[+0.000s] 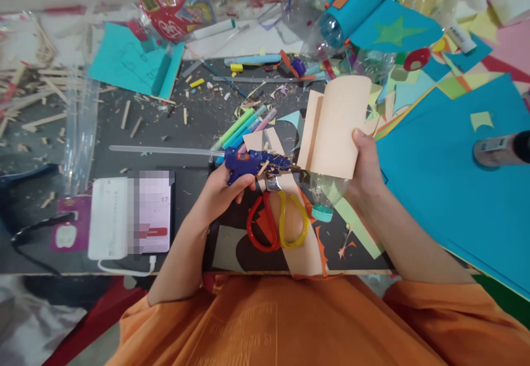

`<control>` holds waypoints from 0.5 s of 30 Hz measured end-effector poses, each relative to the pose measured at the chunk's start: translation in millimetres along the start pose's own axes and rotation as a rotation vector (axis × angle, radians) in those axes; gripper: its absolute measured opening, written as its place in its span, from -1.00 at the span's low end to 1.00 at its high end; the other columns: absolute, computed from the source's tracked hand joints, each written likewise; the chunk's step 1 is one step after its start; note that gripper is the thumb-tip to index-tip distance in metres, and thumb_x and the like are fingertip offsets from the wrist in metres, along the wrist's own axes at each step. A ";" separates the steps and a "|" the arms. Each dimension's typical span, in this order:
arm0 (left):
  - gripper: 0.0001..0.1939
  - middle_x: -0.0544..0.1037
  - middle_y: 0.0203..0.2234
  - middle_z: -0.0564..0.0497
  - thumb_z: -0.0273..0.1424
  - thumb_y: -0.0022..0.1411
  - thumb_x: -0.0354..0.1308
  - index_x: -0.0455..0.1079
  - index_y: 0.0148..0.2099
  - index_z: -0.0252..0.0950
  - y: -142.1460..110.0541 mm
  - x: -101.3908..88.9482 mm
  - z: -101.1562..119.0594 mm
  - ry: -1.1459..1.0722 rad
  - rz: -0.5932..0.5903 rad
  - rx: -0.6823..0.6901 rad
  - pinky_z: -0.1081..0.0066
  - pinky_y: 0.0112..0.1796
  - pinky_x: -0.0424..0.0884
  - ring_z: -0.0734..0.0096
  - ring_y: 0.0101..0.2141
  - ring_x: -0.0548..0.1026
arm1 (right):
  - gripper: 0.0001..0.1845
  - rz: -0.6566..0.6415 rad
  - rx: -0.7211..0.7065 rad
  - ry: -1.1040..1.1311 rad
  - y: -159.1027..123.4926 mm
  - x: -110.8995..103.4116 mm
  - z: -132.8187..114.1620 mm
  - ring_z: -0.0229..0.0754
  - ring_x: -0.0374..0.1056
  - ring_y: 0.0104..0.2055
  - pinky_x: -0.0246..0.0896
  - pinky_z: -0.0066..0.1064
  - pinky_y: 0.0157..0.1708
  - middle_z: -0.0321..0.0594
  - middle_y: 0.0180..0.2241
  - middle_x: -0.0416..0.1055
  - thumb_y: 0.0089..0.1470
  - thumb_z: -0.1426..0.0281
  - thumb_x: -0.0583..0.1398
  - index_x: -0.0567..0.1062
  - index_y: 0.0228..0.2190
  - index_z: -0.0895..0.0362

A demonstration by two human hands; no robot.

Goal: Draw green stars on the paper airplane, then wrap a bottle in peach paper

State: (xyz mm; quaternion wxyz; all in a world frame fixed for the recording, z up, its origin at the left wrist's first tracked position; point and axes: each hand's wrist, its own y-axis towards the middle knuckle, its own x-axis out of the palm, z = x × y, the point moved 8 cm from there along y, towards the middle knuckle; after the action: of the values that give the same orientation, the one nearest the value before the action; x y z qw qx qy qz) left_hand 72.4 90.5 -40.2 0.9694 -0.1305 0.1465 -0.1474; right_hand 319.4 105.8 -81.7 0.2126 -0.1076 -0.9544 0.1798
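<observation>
My left hand [226, 192] is wrapped round a blue hot glue gun [244, 163], with a long clear glue stick [165, 150] running out of its back to the left. The gun's nozzle points right, close to the loose edge of a peach paper sheet [342, 126]. That sheet is curled round a clear plastic bottle [329, 185], whose teal cap [322, 213] faces me. My right hand [366, 162] grips the wrapped bottle from the right side. Below the gun lie scissors [276, 233] with one red and one yellow handle.
Several markers [244, 126] lie behind the gun. Blue card sheets [455, 189] cover the right side, with a dark-capped bottle [494, 150] on them. A phone [155, 211] and white power bank [108, 218] are at left, near wooden sticks [49, 87].
</observation>
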 end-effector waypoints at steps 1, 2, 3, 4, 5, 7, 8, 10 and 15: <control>-0.68 0.46 -0.59 0.09 -0.12 0.14 0.19 0.30 -0.43 -0.27 0.1 -0.5 0.2 0.004 0.003 -0.001 0.51 -0.64 0.19 0.61 -0.71 0.25 | -0.62 -0.001 -0.001 -0.006 -0.6 0.5 -0.5 0.22 0.48 0.11 0.55 0.09 -0.08 -0.23 -0.19 0.66 -0.19 -0.05 0.29 0.57 -0.35 -0.11; -0.69 0.46 -0.60 0.09 -0.13 0.14 0.18 0.31 -0.43 -0.27 0.1 -1.3 0.5 0.010 0.010 -0.003 0.51 -0.64 0.19 0.61 -0.71 0.24 | -0.61 0.002 -0.002 -0.012 -1.2 0.8 -1.1 0.22 0.47 0.12 0.55 0.10 -0.08 -0.22 -0.19 0.66 -0.19 -0.05 0.29 0.56 -0.35 -0.11; -0.70 0.45 -0.60 0.09 -0.15 0.13 0.18 0.31 -0.43 -0.27 0.1 -1.9 0.9 0.017 0.015 -0.007 0.51 -0.64 0.19 0.61 -0.71 0.24 | -0.61 0.005 0.000 -0.017 -1.7 0.9 -1.4 0.23 0.47 0.12 0.55 0.10 -0.09 -0.21 -0.19 0.66 -0.19 -0.05 0.29 0.56 -0.35 -0.10; -0.71 0.45 -0.61 0.10 -0.16 0.12 0.18 0.30 -0.43 -0.27 0.1 -2.1 1.3 0.025 0.016 -0.014 0.51 -0.64 0.20 0.61 -0.71 0.24 | -0.60 0.007 0.003 -0.021 -2.0 1.0 -1.6 0.23 0.47 0.13 0.55 0.10 -0.09 -0.20 -0.18 0.66 -0.19 -0.06 0.29 0.56 -0.34 -0.10; -0.72 0.44 -0.62 0.10 -0.16 0.11 0.18 0.30 -0.43 -0.27 0.0 -2.3 1.6 0.032 0.017 -0.023 0.51 -0.64 0.20 0.61 -0.71 0.24 | -0.60 0.008 0.005 -0.025 -2.2 1.0 -1.7 0.23 0.46 0.13 0.56 0.11 -0.10 -0.19 -0.18 0.65 -0.18 -0.06 0.28 0.55 -0.34 -0.10; -0.73 0.42 -0.65 0.12 -0.16 0.09 0.18 0.29 -0.42 -0.26 -0.1 -2.5 1.6 0.044 0.023 -0.045 0.50 -0.63 0.21 0.60 -0.71 0.24 | -0.60 0.006 0.006 -0.031 -1.9 1.0 -2.0 0.23 0.46 0.13 0.56 0.10 -0.11 -0.19 -0.18 0.65 -0.18 -0.06 0.28 0.55 -0.34 -0.10; -0.73 0.42 -0.65 0.13 -0.16 0.08 0.18 0.29 -0.42 -0.26 -0.2 -2.7 1.0 0.048 0.026 -0.058 0.50 -0.63 0.21 0.59 -0.71 0.24 | -0.60 0.006 0.003 -0.035 -1.5 0.8 -2.2 0.23 0.46 0.13 0.56 0.09 -0.12 -0.19 -0.19 0.65 -0.19 -0.06 0.28 0.55 -0.35 -0.10; -0.72 0.42 -0.65 0.13 -0.15 0.06 0.18 0.28 -0.41 -0.26 -0.3 -3.3 -0.8 0.054 0.039 -0.080 0.50 -0.63 0.22 0.59 -0.71 0.24 | -0.60 0.005 -0.003 -0.041 -0.9 0.7 -2.8 0.22 0.47 0.12 0.56 0.06 -0.13 -0.20 -0.20 0.66 -0.21 -0.06 0.29 0.55 -0.36 -0.10; -0.71 0.42 -0.64 0.14 -0.14 0.04 0.20 0.29 -0.38 -0.26 -0.5 -4.1 -4.4 0.060 0.057 -0.100 0.50 -0.63 0.19 0.59 -0.71 0.23 | -0.62 0.032 0.001 -0.039 -1.6 1.0 -3.2 0.20 0.51 0.06 0.56 0.05 -0.18 -0.22 -0.22 0.66 -0.22 -0.05 0.28 0.57 -0.38 -0.11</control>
State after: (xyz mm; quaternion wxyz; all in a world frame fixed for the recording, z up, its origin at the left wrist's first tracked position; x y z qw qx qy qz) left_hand 67.1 90.4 -43.1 0.9607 -0.1700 0.1862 -0.1163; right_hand 319.7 105.6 -77.9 0.1909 -0.1192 -0.9565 0.1859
